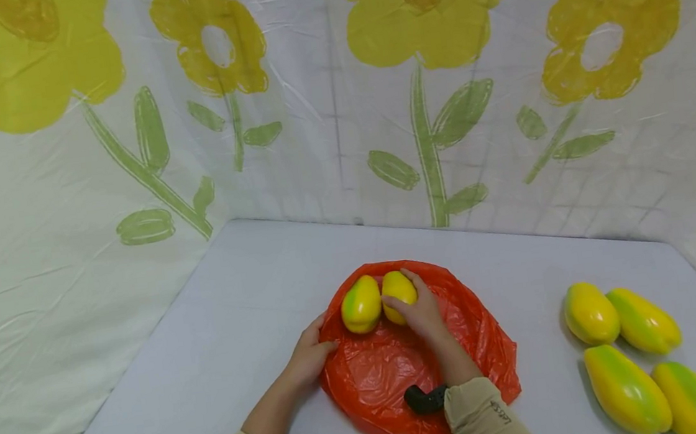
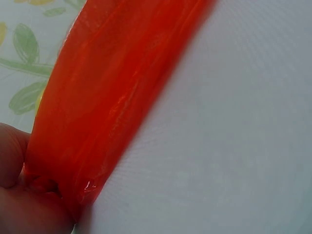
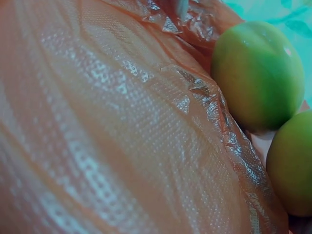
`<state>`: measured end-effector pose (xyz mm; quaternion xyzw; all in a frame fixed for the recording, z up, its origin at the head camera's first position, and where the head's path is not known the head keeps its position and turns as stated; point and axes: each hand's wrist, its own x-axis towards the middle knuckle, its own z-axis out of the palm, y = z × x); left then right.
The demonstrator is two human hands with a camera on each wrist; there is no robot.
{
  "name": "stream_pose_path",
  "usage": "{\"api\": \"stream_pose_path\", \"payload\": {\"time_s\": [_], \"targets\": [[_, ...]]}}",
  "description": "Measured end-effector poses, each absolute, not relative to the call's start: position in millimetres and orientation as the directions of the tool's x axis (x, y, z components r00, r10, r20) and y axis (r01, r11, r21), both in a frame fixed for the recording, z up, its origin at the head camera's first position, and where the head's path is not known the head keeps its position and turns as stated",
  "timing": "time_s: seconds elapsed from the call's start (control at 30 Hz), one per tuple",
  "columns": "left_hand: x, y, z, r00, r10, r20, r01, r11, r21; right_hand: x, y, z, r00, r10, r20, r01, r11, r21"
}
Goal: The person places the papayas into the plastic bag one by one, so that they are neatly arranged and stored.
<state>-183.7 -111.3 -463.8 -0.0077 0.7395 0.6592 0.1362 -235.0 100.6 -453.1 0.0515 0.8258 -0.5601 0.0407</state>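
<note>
A red plastic bag (image 1: 380, 376) lies spread with its mouth wide on the table. My left hand (image 1: 310, 355) grips the bag's left rim, and the left wrist view shows the red film (image 2: 107, 97) pinched between thumb and fingers. Inside the bag, at its far side, my right hand (image 1: 423, 309) holds a yellow papaya (image 1: 399, 296) with thumb and fingers round it. Another papaya (image 1: 361, 305), yellow with a green streak, sits just left of it. Both fruits show at the right of the right wrist view, where the hand itself is hidden.
To the right on the white table (image 1: 211, 378) lie several more yellow-green papayas, one (image 1: 591, 313) at the back and a longer one (image 1: 628, 390) nearer. A hanging sheet (image 1: 306, 142) printed with yellow flowers closes off the back and sides.
</note>
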Motion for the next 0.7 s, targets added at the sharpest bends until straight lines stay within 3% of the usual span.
{"api": "stream_pose_path", "payload": {"time_s": [0.7], "targets": [[-183.6,-112.0,-463.7,-0.962,0.168,-0.217,-0.197,0.131,0.972,-232.2,103.3,-445.8,-0.989,0.044,-0.140,0.146,0.367,-0.919]]}}
